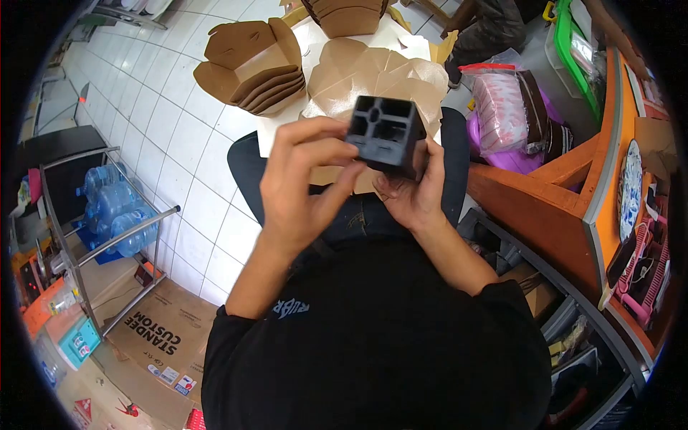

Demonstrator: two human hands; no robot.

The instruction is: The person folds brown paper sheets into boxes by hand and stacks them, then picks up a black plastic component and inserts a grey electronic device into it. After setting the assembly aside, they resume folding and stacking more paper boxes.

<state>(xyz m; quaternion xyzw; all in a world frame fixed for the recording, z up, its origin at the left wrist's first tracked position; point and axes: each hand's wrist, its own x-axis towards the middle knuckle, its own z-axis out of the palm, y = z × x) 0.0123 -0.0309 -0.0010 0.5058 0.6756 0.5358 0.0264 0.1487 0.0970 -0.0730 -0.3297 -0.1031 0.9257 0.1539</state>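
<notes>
A black, block-shaped object [390,147] with square openings in its top face is raised in front of my chest, slightly blurred. Its exact kind cannot be made out. My right hand [416,195] grips it from below and along its right side. At its left side, my left hand [304,168] has curled fingers, with the fingertips against the edge. Beyond the hands, flat brown paper box blanks [358,72] lie fanned out on a white surface [272,136]. A stack of folded brown paper boxes [261,75] stands to their left, and more nested boxes [347,16] stand behind.
An orange wooden piece of furniture [534,197] stands at my right, near a pink-and-white plastic-wrapped pack [496,107]. On the left are a metal-framed rack [104,150], blue plastic bottles [118,208] and a flattened cardboard box [168,330]. Another person's leg [491,32] shows at the back right.
</notes>
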